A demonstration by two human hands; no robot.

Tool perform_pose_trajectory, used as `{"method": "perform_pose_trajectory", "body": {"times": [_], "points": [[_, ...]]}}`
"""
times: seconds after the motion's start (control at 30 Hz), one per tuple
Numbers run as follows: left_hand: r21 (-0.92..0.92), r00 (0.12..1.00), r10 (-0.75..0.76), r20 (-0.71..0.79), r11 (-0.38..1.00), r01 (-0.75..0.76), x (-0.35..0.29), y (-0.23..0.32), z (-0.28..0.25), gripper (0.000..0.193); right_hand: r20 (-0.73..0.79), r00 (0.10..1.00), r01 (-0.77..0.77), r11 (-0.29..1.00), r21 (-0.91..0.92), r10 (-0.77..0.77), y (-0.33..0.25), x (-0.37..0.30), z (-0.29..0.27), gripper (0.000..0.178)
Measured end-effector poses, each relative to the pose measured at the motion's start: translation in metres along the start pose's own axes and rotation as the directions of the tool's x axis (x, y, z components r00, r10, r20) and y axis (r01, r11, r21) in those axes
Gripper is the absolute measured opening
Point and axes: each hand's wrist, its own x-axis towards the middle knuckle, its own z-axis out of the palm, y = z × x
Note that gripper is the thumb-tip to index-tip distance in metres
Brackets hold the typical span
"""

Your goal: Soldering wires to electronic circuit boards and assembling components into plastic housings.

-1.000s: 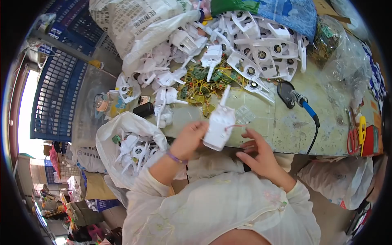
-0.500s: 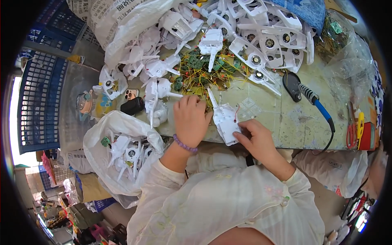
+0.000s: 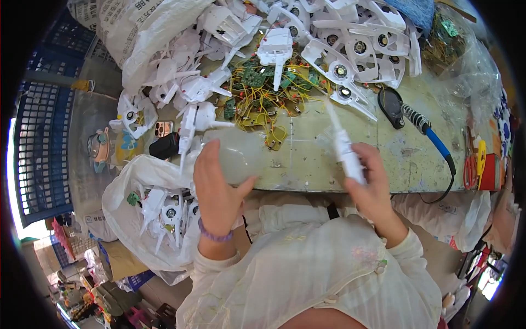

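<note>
My left hand [image 3: 216,175], with a purple bead bracelet at the wrist, curves around a translucent, rounded plastic container [image 3: 241,151] at the table's near edge. Its thumb and fingers lie against the container's side; what is inside cannot be made out. My right hand [image 3: 372,178] holds a white plastic housing part [image 3: 347,156], turned on edge, its narrow arm pointing away from me and blurred. Beyond both hands lies a tangled heap of green circuit boards with yellow wires [image 3: 263,90].
White plastic housings [image 3: 359,49] pile up at the back, some with round speakers. A soldering iron [image 3: 433,143] lies right, near red scissors [image 3: 469,170] and a yellow cutter [image 3: 481,164]. An open white bag [image 3: 118,192] of parts hangs left. A black case [image 3: 164,146] sits behind it.
My left hand has moved left and now grips the translucent container, which has shifted right. My right hand has lifted the white housing part and tipped it on edge. The view has shifted slightly.
</note>
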Motion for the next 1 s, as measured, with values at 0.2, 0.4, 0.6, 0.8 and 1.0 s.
{"method": "perform_pose_trajectory", "body": {"times": [0.2,0.4,0.6,0.8,1.0], "points": [[0.014,0.998,0.062,-0.013,0.998,-0.062,0.008,0.022,0.008,0.083,-0.06,0.971,-0.189,0.899,0.396,0.23,0.007,-0.03,-0.024,0.06],[-0.254,0.893,0.415,0.176,0.895,-0.366,0.029,0.098,0.077,0.076,-0.18,0.967,0.179,0.984,-0.019,-0.179,0.0,-0.033,-0.021,0.068],[-0.713,0.961,0.212,0.179,0.701,-0.022,0.013,0.07,0.066,0.061,-0.056,0.927,0.297,0.819,-0.492,-0.37,-0.017,-0.018,-0.014,0.077],[-0.858,0.858,-0.044,0.513,0.016,0.514,0.017,0.061,0.063,0.06,0.131,0.913,0.403,0.815,-0.417,-0.385,-0.028,0.01,0.009,0.078],[-0.788,0.846,-0.153,0.51,0.311,0.531,0.019,0.045,0.074,0.055,0.172,0.927,0.361,0.665,-0.653,-0.334,-0.01,0.01,-0.001,0.028]]}}
